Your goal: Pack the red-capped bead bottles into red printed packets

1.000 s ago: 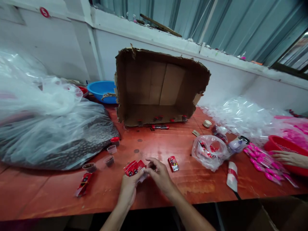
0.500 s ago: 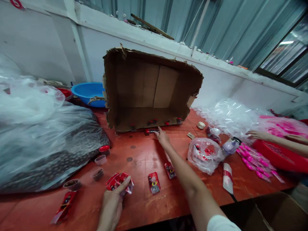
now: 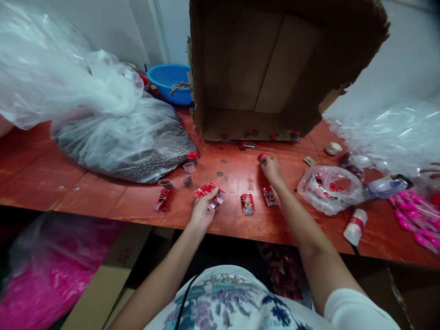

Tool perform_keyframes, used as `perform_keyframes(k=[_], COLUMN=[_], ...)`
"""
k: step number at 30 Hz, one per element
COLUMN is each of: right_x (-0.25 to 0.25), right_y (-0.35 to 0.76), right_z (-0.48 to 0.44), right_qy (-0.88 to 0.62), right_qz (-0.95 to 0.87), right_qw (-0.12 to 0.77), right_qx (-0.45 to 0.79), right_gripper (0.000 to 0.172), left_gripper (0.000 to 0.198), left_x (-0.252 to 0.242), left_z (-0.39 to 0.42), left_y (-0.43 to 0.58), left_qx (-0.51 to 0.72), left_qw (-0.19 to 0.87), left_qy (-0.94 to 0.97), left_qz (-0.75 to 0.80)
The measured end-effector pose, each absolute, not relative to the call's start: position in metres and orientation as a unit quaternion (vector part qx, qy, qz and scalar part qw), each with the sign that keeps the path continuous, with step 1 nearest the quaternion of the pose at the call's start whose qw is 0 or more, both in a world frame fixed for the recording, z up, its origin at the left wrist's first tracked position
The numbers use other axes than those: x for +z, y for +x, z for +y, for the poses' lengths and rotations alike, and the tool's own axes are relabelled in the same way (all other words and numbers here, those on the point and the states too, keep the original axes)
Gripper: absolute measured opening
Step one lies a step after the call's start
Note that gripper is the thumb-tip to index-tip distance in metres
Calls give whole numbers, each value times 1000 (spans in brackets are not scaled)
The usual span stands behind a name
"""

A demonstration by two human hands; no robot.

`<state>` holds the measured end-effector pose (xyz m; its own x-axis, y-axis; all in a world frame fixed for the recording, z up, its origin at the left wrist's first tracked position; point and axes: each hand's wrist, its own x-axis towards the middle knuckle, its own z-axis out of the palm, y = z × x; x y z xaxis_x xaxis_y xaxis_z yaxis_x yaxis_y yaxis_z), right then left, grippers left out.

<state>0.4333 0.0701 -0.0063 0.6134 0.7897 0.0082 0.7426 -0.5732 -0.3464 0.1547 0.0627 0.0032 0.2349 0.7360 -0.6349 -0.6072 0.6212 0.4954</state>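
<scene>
My left hand is closed around a bunch of red printed packets, held over the table's front part. In my right hand is a small cup with a red lid, gripped in the fingertips above the table; its lower part is partly hidden. Between the hands lies one flat red packet. Another red packet is just below my right hand, and a third, filled-looking packet lies to the left. Small clear cups, including one with dark contents, stand left of my left hand.
A torn cardboard box stands open toward me, small red-lidded cups along its bottom edge. A bag of dark beads lies left. On the right are an open plastic bag, a bottle and pink pieces. Another person's hand shows.
My right hand has drawn back from the box's front edge and now shows a red-lidded cup in its fingers. My left hand keeps the packets. The view has tilted down and turned left.
</scene>
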Motion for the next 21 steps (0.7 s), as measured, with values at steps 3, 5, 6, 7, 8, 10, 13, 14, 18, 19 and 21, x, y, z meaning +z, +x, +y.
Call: perform_keyframes(k=[3, 5, 6, 7, 8, 10, 13, 14, 18, 19, 21], right_x=[-1, 3, 5, 8, 10, 14, 14, 13, 7, 6, 5], right_y=[402, 368, 349, 331, 313, 285, 263, 261, 260, 261, 261], right_z=[42, 16, 2, -12, -25, -46, -62, -63, -63, -64, -65], right_qy=[-843, -759, -720, -692, -673, -644, -630, -631, -649, -648, -637], right_qz=[-474, -518, -533, -544, -554, -567, -581, -583, -570, -566, -562], right_qw=[241, 373, 414, 435, 443, 454, 456, 455, 452, 454, 461], right_qx=[83, 131, 164, 191, 210, 239, 239, 233, 224, 230, 256], right_gripper=[37, 50, 52, 53, 53, 52, 52, 52, 52, 51, 49], left_gripper=[13, 13, 13, 13, 13, 14, 14, 14, 15, 15, 16], left_x=[6, 7, 7, 7, 7, 7, 9, 10, 14, 15, 15], left_z=[60, 59, 59, 58, 58, 56, 51, 49, 42, 40, 36], left_y=[152, 150, 149, 149, 148, 149, 151, 151, 153, 152, 152], left_qx=[424, 426, 428, 432, 437, 445, 450, 450, 454, 456, 464], left_qw=[789, 791, 793, 793, 793, 793, 791, 791, 782, 780, 775], left_qy=[58, 48, 43, 40, 36, 36, 53, 60, 81, 86, 101], left_qz=[442, 436, 432, 427, 422, 415, 410, 411, 420, 420, 418])
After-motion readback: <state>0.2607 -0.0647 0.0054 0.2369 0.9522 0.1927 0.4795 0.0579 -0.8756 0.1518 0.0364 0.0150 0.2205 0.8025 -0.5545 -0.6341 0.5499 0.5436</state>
